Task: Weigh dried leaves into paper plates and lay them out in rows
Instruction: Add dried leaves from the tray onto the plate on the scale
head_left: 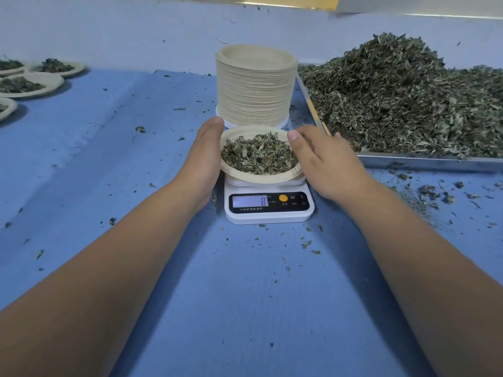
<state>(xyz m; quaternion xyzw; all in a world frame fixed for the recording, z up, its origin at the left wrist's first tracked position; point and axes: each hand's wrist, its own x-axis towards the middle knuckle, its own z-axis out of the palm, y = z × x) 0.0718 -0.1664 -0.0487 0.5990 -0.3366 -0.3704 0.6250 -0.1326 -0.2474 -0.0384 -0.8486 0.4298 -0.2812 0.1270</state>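
A paper plate (pixel 272 178) filled with dried leaves (pixel 258 155) sits over the platform of a white digital scale (pixel 268 205), whose display reads 8. My left hand (pixel 202 159) cups the plate's left rim, thumb up along the edge and fingers hidden beneath. My right hand (pixel 324 161) holds the right rim with its thumb laid over the edge and its fingers hidden behind. Right behind the scale stands a tall stack of empty paper plates (pixel 255 88).
A metal tray (pixel 424 161) heaped with loose dried leaves (pixel 402 99) lies at the right. Several filled plates (pixel 30 84) lie in rows at the far left. Leaf crumbs are scattered over the blue tabletop (pixel 109 148). A pale wall runs along the back.
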